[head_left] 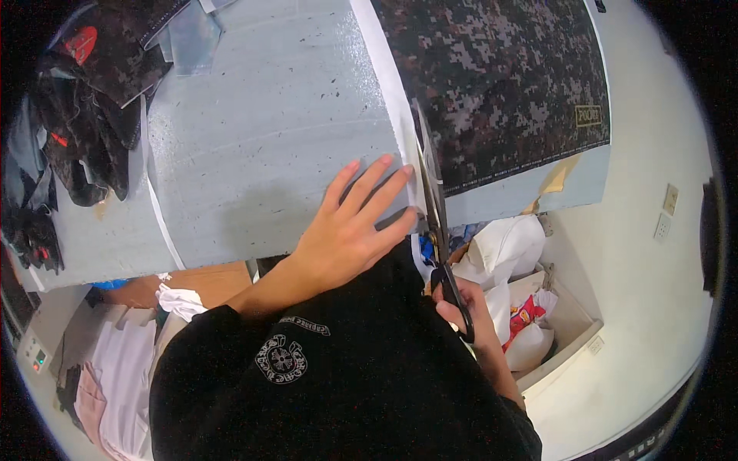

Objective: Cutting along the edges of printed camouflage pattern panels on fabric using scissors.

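My right hand [478,316] grips large scissors [438,219] by their black handles at the table's near edge. Their long blades point away from me and lie along the border between a white strip [388,84] and a dark digital-camouflage sheet [492,77]. I cannot tell how far apart the blades are. With fingers spread, my left hand [346,223] lies flat on the grey tabletop [254,131], its fingertips beside the strip and the thumb close to the blades. The sheet has a printed label patch near its right corner.
Dark camouflage scraps [100,123] are heaped at the far left, by a clear plastic piece [194,42]. Below the table on the right, a bin [573,338] holds white material and a red package. White cloth [123,376] lies at the lower left. A wall stands right.
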Action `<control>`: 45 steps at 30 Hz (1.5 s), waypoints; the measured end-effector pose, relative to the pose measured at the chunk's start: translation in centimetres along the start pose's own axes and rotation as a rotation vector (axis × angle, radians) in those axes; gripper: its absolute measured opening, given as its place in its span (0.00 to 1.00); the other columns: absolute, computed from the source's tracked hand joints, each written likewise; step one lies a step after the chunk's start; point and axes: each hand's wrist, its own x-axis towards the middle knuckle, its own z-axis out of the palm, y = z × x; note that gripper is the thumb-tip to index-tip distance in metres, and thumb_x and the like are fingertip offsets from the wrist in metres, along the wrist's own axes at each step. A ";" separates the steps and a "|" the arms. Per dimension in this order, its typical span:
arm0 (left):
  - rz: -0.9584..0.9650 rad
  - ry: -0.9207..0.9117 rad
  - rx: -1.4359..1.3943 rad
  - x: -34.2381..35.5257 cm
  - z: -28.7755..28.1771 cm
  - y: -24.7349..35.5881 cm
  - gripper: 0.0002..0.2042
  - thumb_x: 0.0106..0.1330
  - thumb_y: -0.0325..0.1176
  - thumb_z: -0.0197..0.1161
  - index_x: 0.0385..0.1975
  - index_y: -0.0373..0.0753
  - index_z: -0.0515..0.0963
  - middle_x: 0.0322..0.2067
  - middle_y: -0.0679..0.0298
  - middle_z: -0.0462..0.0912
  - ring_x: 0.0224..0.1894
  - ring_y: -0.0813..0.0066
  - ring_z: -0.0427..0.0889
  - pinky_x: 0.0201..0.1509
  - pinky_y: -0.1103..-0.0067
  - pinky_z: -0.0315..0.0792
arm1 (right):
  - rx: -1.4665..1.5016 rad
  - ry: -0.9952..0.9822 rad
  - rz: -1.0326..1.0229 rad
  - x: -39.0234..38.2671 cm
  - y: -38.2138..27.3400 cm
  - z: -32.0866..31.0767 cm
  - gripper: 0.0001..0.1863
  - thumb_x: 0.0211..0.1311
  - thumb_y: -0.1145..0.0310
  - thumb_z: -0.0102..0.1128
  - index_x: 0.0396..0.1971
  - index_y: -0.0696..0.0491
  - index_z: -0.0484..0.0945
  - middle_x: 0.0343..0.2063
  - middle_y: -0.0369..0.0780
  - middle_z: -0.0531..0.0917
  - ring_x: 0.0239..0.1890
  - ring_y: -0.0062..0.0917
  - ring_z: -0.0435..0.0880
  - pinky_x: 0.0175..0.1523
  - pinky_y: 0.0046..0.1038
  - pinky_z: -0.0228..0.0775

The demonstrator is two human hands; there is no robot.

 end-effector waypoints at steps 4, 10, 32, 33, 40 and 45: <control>0.002 0.006 -0.003 0.2 -0.4 -0.1 0.20 0.55 0.37 0.70 0.48 0.48 0.78 0.67 0.53 0.64 0.70 0.49 0.62 0.70 0.52 0.54 | -0.059 -0.025 0.085 1.3 -2.0 -0.2 0.23 0.57 0.48 0.68 0.26 0.55 0.74 0.19 0.30 0.74 0.22 0.14 0.71 0.29 0.19 0.59; 0.000 -0.001 -0.020 0.9 -1.4 -0.6 0.18 0.55 0.35 0.68 0.47 0.47 0.77 0.66 0.53 0.65 0.69 0.50 0.62 0.69 0.53 0.55 | 0.023 0.006 0.148 3.0 -5.2 0.7 0.15 0.59 0.64 0.71 0.21 0.51 0.73 0.17 0.26 0.71 0.20 0.09 0.67 0.26 0.16 0.53; 0.019 -0.046 -0.067 2.8 -4.6 -1.5 0.15 0.59 0.33 0.58 0.47 0.45 0.76 0.66 0.51 0.65 0.69 0.49 0.62 0.69 0.54 0.56 | -0.071 -0.032 0.179 8.1 -15.4 1.5 0.15 0.66 0.57 0.61 0.27 0.54 0.75 0.17 0.34 0.76 0.19 0.16 0.73 0.23 0.19 0.58; 0.020 -0.045 -0.061 2.9 -4.8 -1.7 0.15 0.59 0.33 0.58 0.47 0.45 0.76 0.66 0.51 0.65 0.69 0.49 0.62 0.69 0.54 0.56 | -0.070 -0.033 0.173 8.3 -15.6 1.5 0.15 0.66 0.57 0.61 0.27 0.54 0.75 0.17 0.34 0.76 0.19 0.16 0.73 0.23 0.19 0.58; 0.035 -0.063 -0.046 3.2 -5.7 -2.3 0.17 0.59 0.34 0.58 0.49 0.46 0.76 0.66 0.52 0.65 0.69 0.50 0.62 0.69 0.54 0.56 | 0.002 0.016 0.028 9.7 -17.4 2.0 0.20 0.65 0.56 0.63 0.18 0.52 0.74 0.13 0.32 0.73 0.15 0.14 0.70 0.20 0.18 0.56; 0.038 -0.030 -0.013 3.5 -5.7 -2.2 0.14 0.58 0.38 0.66 0.44 0.51 0.78 0.64 0.55 0.68 0.69 0.50 0.63 0.68 0.54 0.57 | -0.035 0.026 0.133 11.8 -21.9 2.3 0.21 0.65 0.55 0.63 0.17 0.51 0.73 0.13 0.32 0.73 0.15 0.14 0.71 0.20 0.18 0.57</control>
